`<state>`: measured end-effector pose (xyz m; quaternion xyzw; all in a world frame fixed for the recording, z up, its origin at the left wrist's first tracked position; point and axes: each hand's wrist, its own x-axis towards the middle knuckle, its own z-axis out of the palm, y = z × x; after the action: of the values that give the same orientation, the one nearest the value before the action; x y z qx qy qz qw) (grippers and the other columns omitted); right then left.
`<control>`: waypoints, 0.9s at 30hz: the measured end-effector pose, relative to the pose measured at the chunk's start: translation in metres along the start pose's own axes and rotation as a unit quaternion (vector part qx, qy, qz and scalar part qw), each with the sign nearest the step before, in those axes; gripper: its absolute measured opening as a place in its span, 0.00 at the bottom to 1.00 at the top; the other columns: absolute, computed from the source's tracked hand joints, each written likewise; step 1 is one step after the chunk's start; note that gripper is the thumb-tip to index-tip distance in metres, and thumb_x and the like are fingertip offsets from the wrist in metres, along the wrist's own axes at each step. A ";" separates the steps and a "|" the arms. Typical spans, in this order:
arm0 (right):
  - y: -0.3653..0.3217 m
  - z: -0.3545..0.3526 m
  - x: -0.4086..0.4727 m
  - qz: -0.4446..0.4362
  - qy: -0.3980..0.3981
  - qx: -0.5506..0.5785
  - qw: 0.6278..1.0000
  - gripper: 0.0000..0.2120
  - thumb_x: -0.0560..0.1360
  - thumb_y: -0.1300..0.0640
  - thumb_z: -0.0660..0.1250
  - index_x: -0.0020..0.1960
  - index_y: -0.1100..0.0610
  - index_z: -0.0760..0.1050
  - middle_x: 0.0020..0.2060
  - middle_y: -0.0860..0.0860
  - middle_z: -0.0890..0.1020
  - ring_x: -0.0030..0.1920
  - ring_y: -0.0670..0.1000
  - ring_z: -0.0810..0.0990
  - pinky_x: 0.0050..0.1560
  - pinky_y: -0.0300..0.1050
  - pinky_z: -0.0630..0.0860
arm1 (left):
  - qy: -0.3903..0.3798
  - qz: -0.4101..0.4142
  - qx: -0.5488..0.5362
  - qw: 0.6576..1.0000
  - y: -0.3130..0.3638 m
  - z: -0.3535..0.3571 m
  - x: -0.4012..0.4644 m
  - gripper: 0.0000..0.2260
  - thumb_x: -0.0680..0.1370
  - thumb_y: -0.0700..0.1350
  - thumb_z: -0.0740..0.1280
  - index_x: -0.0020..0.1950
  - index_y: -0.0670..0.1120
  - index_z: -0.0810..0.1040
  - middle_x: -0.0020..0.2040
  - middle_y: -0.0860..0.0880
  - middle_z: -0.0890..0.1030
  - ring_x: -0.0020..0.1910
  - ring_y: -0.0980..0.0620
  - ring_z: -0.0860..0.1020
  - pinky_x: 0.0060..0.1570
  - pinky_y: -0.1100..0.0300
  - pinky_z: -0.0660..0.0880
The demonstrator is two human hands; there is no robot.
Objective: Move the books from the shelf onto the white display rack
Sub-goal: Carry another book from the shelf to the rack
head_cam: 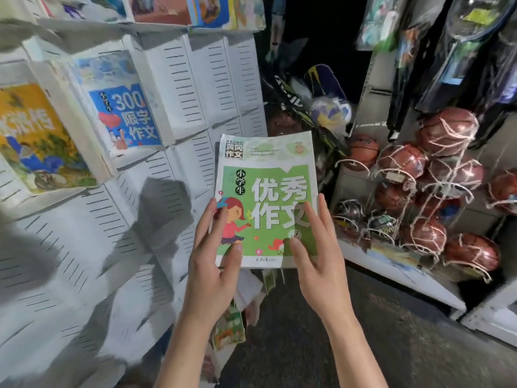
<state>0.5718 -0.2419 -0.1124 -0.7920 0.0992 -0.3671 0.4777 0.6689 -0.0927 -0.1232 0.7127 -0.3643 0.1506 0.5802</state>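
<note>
We hold a green book (265, 200) upright in front of us, its cover facing us, with white characters and a drawn girl in a pink top. Both grips are on its lower half. Our left hand (212, 264) takes the bottom left corner, thumb laid on the cover near the lower edge and the fingers running up along the left side of the cover. Our right hand (316, 247) takes the bottom right part, thumb pressed on the cover and the fingers up along the right edge. So each grip is grasping the book, neither released nor clenched on nothing.

The book sits in the air, just to the right of the white display rack (195, 88), whose slotted pockets fill the space to the left of and above our left grip. We cannot tell whether the book touches the rack.

Further left of the left grip and higher, a blue book (126, 119) stands in one pocket, and a yellow book (36, 138) stands in the pocket beside it. More books (229, 326) lie below our left wrist, blurred.

To the right of the right grip, basketballs in string nets (436, 175) hang and rest against a shelf (414, 273). Below our hands is dark floor (335, 345).
</note>
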 end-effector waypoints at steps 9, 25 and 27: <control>0.061 0.017 0.096 -0.024 -0.064 0.049 0.996 0.26 0.81 0.57 0.62 0.74 0.40 0.60 0.78 0.34 0.52 0.75 0.34 0.55 0.57 0.25 0.70 | 0.056 -0.037 0.055 0.996 -0.053 0.043 0.056 0.26 0.80 0.46 0.62 0.78 0.46 0.65 0.80 0.58 0.58 0.77 0.60 0.60 0.70 0.71 0.62; 0.118 0.107 0.312 -0.091 -0.076 0.089 0.989 0.25 0.79 0.54 0.62 0.74 0.42 0.62 0.78 0.34 0.53 0.75 0.34 0.56 0.67 0.32 0.67 | 0.129 0.000 0.085 0.988 -0.163 0.062 0.249 0.25 0.78 0.37 0.64 0.76 0.42 0.65 0.78 0.52 0.59 0.75 0.68 0.58 0.66 0.77 0.61; 0.122 0.116 0.331 -0.099 -0.082 0.100 0.987 0.25 0.80 0.60 0.63 0.73 0.44 0.61 0.78 0.39 0.54 0.73 0.30 0.55 0.62 0.21 0.62 | 0.139 0.001 0.102 0.985 -0.174 0.063 0.263 0.26 0.78 0.37 0.64 0.76 0.42 0.65 0.78 0.51 0.60 0.75 0.67 0.58 0.67 0.76 0.60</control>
<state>0.9097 -0.3946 -0.0843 -0.7736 -0.0566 -0.3549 0.5220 0.9581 -0.2321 -0.0980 0.7398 -0.2637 0.2857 0.5490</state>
